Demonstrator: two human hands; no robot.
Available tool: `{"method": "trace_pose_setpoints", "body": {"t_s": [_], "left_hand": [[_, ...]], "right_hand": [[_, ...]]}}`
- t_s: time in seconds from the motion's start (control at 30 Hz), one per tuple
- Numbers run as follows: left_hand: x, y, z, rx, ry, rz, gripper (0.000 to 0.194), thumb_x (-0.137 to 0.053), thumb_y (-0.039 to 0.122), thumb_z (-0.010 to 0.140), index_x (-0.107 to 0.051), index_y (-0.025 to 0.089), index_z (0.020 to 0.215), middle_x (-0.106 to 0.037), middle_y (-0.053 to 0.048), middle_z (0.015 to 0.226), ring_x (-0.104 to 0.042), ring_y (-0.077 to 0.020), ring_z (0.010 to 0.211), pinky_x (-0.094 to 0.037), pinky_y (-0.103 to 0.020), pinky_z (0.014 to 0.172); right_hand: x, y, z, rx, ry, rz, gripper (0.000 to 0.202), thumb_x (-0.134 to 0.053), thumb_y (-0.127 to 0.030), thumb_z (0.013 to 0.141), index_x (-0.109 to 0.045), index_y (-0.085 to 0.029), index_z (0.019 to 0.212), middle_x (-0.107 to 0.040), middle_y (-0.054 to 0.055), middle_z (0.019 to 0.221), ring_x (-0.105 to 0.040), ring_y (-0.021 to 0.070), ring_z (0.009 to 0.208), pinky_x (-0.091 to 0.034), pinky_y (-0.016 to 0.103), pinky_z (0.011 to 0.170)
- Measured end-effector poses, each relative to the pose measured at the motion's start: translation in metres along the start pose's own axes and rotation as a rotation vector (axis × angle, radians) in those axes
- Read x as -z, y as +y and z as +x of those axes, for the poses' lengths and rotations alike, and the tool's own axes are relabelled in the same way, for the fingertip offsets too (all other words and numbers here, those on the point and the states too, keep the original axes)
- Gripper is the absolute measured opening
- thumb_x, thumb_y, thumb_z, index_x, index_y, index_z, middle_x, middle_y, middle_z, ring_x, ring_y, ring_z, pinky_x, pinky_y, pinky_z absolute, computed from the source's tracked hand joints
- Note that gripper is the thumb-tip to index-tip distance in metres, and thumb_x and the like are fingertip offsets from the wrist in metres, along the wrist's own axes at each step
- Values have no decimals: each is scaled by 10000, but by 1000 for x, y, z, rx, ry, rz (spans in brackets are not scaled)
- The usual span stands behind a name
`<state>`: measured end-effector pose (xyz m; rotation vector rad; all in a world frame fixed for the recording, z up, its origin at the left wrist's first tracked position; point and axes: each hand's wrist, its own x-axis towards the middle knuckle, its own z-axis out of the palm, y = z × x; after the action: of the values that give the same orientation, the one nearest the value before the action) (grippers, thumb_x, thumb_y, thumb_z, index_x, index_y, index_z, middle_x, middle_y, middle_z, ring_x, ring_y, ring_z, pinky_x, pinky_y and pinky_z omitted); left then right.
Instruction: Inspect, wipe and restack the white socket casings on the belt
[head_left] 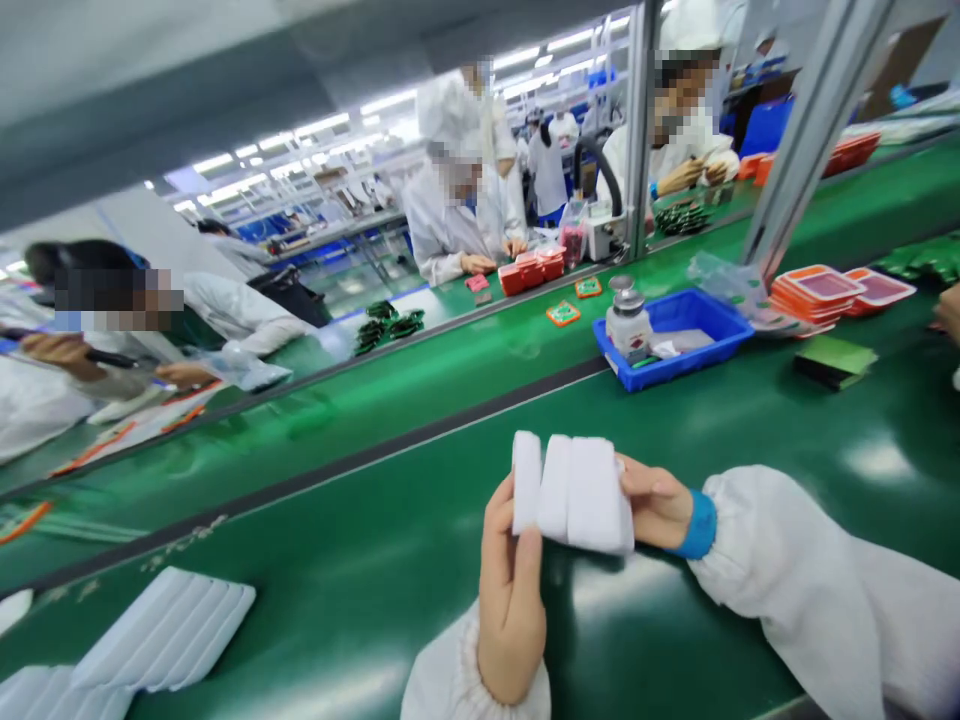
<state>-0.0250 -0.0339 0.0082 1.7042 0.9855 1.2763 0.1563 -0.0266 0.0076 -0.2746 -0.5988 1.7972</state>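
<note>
My left hand [514, 600] is closed on a narrow white rounded block [527, 482], gripped between thumb and fingers. Just right of it, with a thin gap at the top, a row of similar white blocks [585, 490] stands side by side. My right hand [660, 505], with a blue band at the wrist, pinches that row by its right end. Both hands are raised over the green work surface [337, 590]. At the lower left lies a slab of white blocks in rows [169, 625], overlapping another one at the frame's edge.
A blue tray [686, 365] holds a metal-topped bottle [628, 325]. Right of it are stacked orange-rimmed trays [814, 295] and a green stack [834, 360]. Small orange-and-green pieces [564, 313] lie on the belt beyond. Co-workers in white sit across the line; another person's hand shows at the right edge.
</note>
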Motion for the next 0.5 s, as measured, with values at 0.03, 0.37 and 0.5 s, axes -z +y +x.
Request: {"method": "trace_pose_setpoints", "body": {"t_s": [0.03,0.37,0.5], "left_hand": [[1,-4,1,65,47,0,308,-383,312,938,-491,248,1220,-473,-69,1319,-437,-202,1225,-383,-318,1000],[-17,103,145,-1149,129,643,398,-526,45,803,-514,245,1147,-518,-28,1288,-336,-243,1317,-213,-496,1111],[-56,194,237,-1603,83,971,265,-567,137,816,-553,230,1064,-613,-35,1163,-447,-192,1236,-214,-441,1117]], "right_hand": [[2,-1,0,6,19,22,448,-792,-257,613,-623,-190,1022,-643,32,951,-606,230,885,-487,306,789],[18,26,18,19,349,32,573,-803,-224,479,-557,-182,994,-643,42,861,-615,242,825,-499,334,738],[25,-83,-27,167,33,-652,401,-758,-383,611,-579,-196,918,-631,25,795,-643,253,753,-523,328,617]]}}
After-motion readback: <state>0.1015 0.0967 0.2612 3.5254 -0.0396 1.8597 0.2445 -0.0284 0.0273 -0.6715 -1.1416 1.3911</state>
